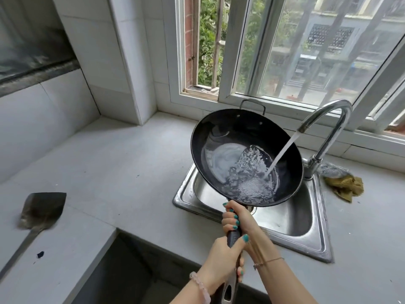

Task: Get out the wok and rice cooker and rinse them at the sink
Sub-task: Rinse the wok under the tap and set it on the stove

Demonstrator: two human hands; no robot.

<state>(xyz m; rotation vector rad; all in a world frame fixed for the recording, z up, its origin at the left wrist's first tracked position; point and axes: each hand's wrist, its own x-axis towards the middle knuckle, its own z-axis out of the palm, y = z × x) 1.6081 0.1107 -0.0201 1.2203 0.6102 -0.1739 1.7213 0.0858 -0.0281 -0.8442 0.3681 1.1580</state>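
- Wok (221,137): held tilted above the sink (302,218), with its bowl under the faucet (328,110). The stream (282,150) lands inside and water pools at the low side.
- Handling (judged): stiff metal, front-heavy with water in it, slippery where wet. The long dark handle (233,236) is the sensible place to hold.
- Right hand (235,218): fingers wrapped round the handle just below the bowl.
- Left hand (221,257): wrapped lower on the same handle, thumb lying along it. Both forearms reach forward.

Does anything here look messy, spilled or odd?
Nothing looks spilled or broken: water from the tap lands inside the wok. Only a crumpled rag by the tap and a dark spot on the counter stand out.
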